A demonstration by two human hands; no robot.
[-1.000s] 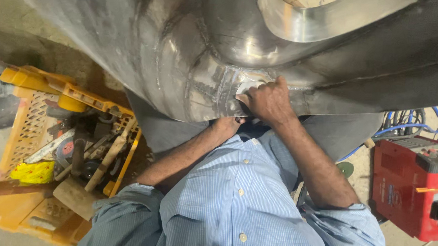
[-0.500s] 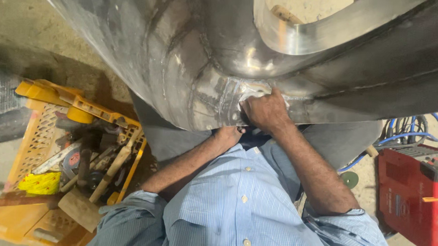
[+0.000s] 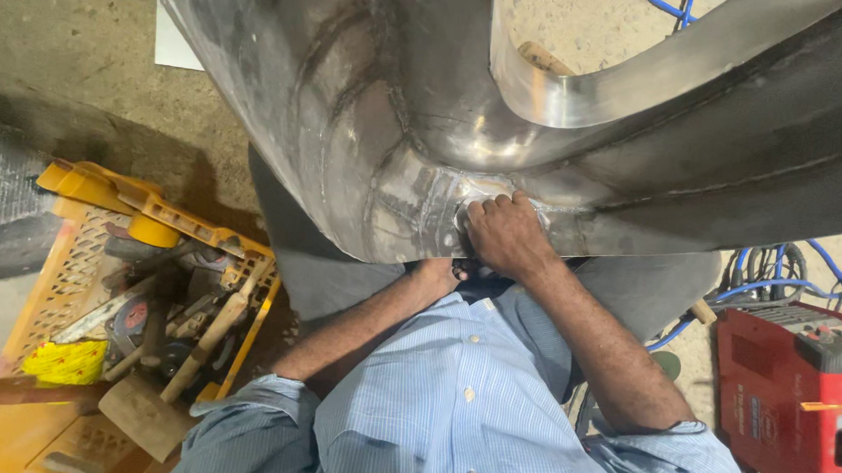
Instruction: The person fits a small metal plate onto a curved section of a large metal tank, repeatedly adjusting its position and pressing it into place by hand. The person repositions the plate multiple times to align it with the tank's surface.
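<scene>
I'm pressing my right hand [image 3: 506, 233], fingers curled, on the weld [image 3: 442, 204] of the steel shell [image 3: 351, 98] overhead; left hand [image 3: 435, 271] is tucked beneath, grip unclear. It's looking heavy, rigid, slick; I'd be holding its rim.

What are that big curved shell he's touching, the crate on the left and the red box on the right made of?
Shell: looks like bare metal, probably steel; dull grey sheen, brushed streaks, rippled weld seams near the right hand.
Crate: seemingly moulded plastic; orange-yellow, perforated lattice walls, scuffed.
Red box: apparently painted sheet metal with dark, possibly plastic fittings; unsure.
</scene>
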